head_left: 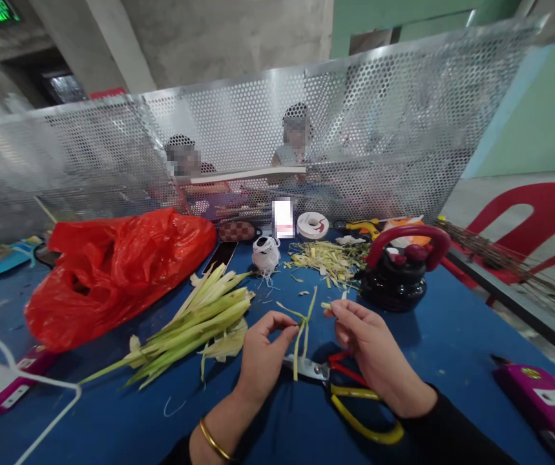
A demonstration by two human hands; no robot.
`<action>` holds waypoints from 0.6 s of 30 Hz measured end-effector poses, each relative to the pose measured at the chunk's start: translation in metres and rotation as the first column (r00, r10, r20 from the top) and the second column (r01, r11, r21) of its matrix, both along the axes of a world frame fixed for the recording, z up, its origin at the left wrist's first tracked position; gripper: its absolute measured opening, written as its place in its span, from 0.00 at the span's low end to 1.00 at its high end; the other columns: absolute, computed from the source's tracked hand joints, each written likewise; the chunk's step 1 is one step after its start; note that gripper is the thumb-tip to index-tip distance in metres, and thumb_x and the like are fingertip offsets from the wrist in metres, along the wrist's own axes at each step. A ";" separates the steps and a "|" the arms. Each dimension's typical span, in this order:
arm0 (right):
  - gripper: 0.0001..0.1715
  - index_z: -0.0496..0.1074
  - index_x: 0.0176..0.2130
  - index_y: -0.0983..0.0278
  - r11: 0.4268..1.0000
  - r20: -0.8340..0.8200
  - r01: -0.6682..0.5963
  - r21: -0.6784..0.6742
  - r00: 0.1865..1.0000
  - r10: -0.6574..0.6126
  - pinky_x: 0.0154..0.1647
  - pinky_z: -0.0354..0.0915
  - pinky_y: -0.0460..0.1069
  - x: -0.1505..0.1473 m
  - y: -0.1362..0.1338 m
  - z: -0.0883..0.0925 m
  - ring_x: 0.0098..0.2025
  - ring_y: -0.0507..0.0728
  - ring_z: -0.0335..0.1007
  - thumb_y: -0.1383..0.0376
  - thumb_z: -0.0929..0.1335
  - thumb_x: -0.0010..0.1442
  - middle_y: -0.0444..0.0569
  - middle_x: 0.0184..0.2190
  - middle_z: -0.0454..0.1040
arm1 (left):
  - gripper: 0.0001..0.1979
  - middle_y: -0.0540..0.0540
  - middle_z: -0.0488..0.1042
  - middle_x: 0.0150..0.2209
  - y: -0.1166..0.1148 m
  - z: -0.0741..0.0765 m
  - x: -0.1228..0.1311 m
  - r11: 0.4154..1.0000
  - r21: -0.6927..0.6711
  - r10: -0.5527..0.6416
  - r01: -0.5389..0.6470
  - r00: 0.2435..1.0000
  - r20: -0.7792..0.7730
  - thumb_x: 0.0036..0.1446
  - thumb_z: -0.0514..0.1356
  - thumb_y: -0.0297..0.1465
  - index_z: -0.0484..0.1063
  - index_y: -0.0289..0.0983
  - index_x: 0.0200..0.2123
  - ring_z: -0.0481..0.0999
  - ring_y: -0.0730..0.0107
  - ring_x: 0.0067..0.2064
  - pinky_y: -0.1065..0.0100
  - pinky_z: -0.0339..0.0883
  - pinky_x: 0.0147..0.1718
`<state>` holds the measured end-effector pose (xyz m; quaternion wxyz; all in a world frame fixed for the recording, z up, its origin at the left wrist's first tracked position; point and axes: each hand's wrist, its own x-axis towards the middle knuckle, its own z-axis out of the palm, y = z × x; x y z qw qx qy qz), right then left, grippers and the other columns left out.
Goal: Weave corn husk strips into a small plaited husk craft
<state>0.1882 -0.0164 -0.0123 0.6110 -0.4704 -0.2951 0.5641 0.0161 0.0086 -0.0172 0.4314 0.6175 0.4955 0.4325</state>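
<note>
My left hand (pixel 268 349) pinches a small knotted piece of green husk strips (pixel 305 326), whose ends stick up and hang down. To its right, my right hand (pixel 367 345) closes its thumb and fingers on a short pale husk piece (pixel 326 306), apart from the knotted strips. Scissors with one red and one yellow handle (pixel 364 420) lie on the blue table under and between my hands, their metal blades (pixel 309 369) behind the hanging strips. A pile of long green corn husks (pixel 199 316) lies left of my left hand.
Left are a red plastic bag (pixel 126 271) and white cable (pixel 49 381). Behind my hands: white string (pixel 266 255), husk scraps (pixel 328 258), a ribbon roll (pixel 313 225). Right: a black pot with red handle (pixel 396 278) and purple device (pixel 539 400). People sit behind a perforated screen (pixel 238 123).
</note>
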 end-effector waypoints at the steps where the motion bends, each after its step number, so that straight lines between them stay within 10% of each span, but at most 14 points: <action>1: 0.21 0.74 0.29 0.66 0.999 -0.007 -0.035 -0.020 0.999 0.035 0.17 0.45 0.42 -0.003 -0.002 -0.001 0.17 0.45 0.50 0.51 0.76 0.49 0.38 0.14 0.61 | 0.06 0.50 0.76 0.27 -0.002 -0.001 0.001 0.999 -0.030 -0.013 0.014 0.999 0.033 0.51 0.63 0.33 0.74 0.36 0.27 0.74 0.67 0.32 0.69 0.66 0.36; 18: 0.18 0.74 0.25 0.65 0.993 0.074 -0.044 -0.110 0.996 0.052 0.20 0.55 0.42 -0.017 -0.014 -0.001 0.18 0.46 0.55 0.54 0.77 0.46 0.39 0.14 0.64 | 0.13 0.40 0.81 0.34 -0.007 -0.008 0.005 0.931 -0.276 -0.149 0.238 0.939 0.309 0.47 0.68 0.34 0.80 0.33 0.36 0.77 0.65 0.33 0.67 0.70 0.36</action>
